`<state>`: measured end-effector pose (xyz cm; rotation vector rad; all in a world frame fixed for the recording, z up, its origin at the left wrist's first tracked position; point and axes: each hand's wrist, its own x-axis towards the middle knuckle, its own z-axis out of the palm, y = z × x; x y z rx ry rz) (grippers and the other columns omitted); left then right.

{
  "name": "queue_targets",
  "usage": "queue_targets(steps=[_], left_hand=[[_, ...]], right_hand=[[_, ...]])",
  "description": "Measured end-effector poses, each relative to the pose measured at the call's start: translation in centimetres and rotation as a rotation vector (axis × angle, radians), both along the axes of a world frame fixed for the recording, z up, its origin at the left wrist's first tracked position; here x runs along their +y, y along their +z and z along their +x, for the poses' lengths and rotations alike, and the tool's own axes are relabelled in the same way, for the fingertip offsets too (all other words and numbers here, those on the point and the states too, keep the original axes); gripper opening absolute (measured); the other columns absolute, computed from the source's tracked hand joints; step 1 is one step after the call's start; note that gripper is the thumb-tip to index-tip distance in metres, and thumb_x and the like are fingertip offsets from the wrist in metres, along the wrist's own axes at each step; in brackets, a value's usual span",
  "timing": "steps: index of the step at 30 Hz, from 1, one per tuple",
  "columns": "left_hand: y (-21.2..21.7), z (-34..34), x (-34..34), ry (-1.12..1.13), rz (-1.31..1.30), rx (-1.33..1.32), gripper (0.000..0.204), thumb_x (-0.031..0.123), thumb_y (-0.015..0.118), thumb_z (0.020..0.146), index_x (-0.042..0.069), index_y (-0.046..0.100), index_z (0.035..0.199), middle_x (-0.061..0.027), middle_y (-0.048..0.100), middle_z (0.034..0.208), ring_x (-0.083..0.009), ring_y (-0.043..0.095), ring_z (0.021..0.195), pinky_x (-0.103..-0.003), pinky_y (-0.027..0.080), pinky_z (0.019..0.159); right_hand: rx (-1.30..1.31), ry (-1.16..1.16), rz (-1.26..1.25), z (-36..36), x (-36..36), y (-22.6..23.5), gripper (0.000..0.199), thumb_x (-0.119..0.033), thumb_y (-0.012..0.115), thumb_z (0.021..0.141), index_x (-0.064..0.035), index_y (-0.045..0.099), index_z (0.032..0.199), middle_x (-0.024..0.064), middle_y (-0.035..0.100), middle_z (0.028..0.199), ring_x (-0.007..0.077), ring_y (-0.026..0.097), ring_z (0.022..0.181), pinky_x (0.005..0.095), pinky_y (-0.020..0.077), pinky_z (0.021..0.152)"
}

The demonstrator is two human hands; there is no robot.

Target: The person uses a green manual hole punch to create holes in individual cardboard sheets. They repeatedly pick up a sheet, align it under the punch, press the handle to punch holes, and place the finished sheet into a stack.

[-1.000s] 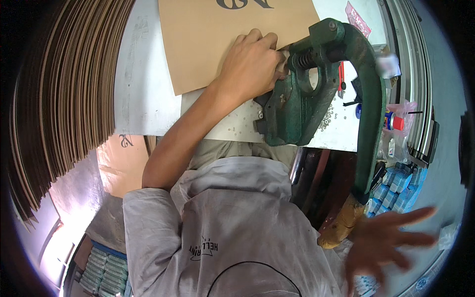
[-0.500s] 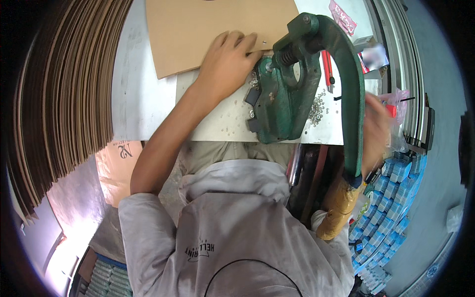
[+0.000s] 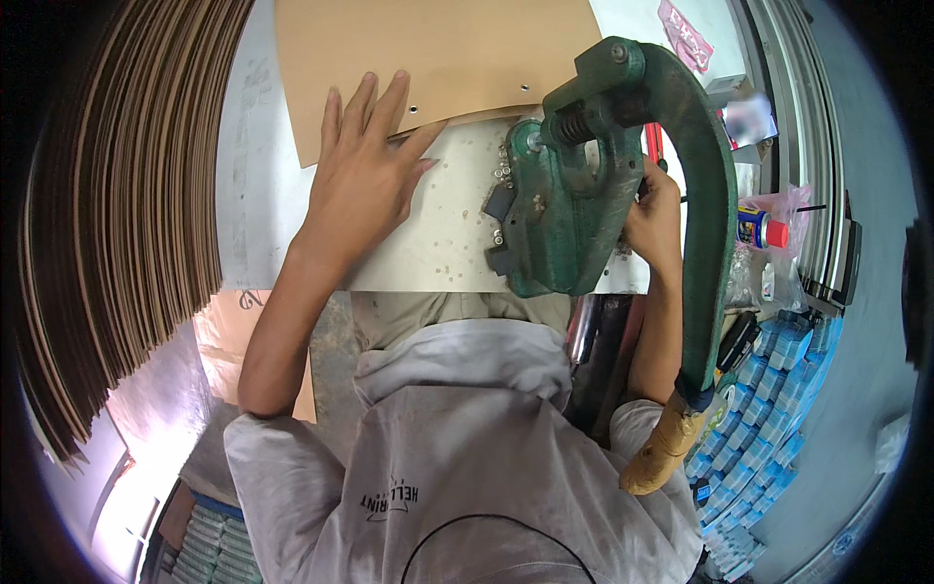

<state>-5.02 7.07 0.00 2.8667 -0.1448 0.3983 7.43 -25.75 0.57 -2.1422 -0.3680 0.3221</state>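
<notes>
A brown card sheet point(image 3: 467, 49) lies at the far side of the table, with two metal eyelets along its near edge. My left hand point(image 3: 365, 180) rests on its near left part, fingers spread, thumb off the edge. Right of it stands a green hand press point(image 3: 564, 219) with a long curved lever point(image 3: 708, 243) ending in a tape-wrapped handle point(image 3: 662, 450). Between the press body and the lever is my right hand point(image 3: 659, 219), low at the table. Its fingers are curled and partly hidden by the press; I cannot make out what they hold.
A tall stack of brown card sheets point(image 3: 126, 175) fills the left. Small metal rings point(image 3: 503, 165) lie beside the press. A red cutter point(image 3: 654, 141), a pink packet point(image 3: 686, 37) and a red-capped can point(image 3: 762, 230) are to the right. Blue-wrapped packs point(image 3: 764, 389) sit lower right.
My right hand has come from the lever's right side to between lever and press. My left hand has slid left, away from the press, uncovering a second eyelet.
</notes>
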Motion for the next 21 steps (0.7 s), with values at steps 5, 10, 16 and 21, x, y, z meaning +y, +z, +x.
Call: queue_targets(steps=[5, 10, 16, 21], left_hand=[[-0.5, 0.5, -0.2, -0.011, -0.003, -0.007, 0.042, 0.026, 0.072, 0.096, 0.02, 0.067, 0.138, -0.0192, 0.041, 0.161, -0.0455, 0.037, 0.148, -0.066, 0.023, 0.124], [0.1, 0.6, -0.5, 0.011, -0.005, 0.054, 0.046, 0.023, 0.074, 0.094, 0.02, 0.067, 0.14, -0.0143, 0.038, 0.166, -0.0417, 0.033, 0.152, -0.062, 0.022, 0.126], [0.1, 0.4, -0.3, 0.021, -0.01, 0.071, 0.049, 0.019, 0.075, 0.093, 0.022, 0.066, 0.14, -0.0124, 0.035, 0.168, -0.0407, 0.032, 0.154, -0.062, 0.021, 0.127], [0.4, 0.6, -0.3, 0.022, -0.005, 0.063, 0.047, 0.018, 0.074, 0.094, 0.023, 0.067, 0.14, -0.0124, 0.04, 0.166, -0.0405, 0.035, 0.152, -0.061, 0.023, 0.127]], right_hand=[[-0.104, 0.043, 0.004, 0.2, -1.3, -1.9, 0.027, -0.002, 0.076, 0.089, 0.0039, 0.072, 0.115, 0.012, 0.077, 0.105, 0.0169, 0.071, 0.093, 0.0338, 0.0559, 0.087], [-0.226, 0.07, -0.093, -0.2, -0.5, -0.6, 0.023, -0.003, 0.076, 0.085, 0.0035, 0.072, 0.107, 0.0134, 0.076, 0.099, 0.0198, 0.071, 0.091, 0.0349, 0.0552, 0.083], [-0.229, 0.11, -0.07, 0.9, -1.7, -2.4, 0.015, -0.006, 0.07, 0.088, 0.0046, 0.069, 0.098, 0.0159, 0.069, 0.089, 0.0259, 0.066, 0.082, 0.0363, 0.0504, 0.078], [-0.226, 0.079, -0.092, 0.8, -1.9, -2.6, 0.008, -0.002, 0.066, 0.092, 0.0036, 0.069, 0.098, 0.0107, 0.067, 0.092, 0.0219, 0.063, 0.084, 0.0361, 0.0492, 0.078]])
